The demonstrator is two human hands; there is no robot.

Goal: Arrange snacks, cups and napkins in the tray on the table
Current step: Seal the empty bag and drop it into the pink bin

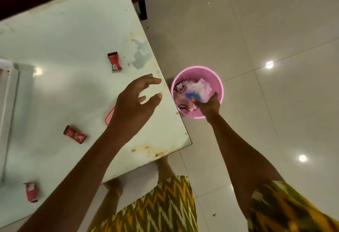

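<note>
Legible text: none. Three red snack wrappers lie on the glass table [73, 29], taken here as landmark. Wrapper near the table's right edge [114, 61]: white and dark print, too small and blurred to read. Wrapper toward the table's near side [75, 134]: pale markings, unreadable. Wrapper at the table's near-left corner [31, 192]: motion-blurred, no lettering discernible. No numbers, brands or signs can be made out elsewhere.
</note>
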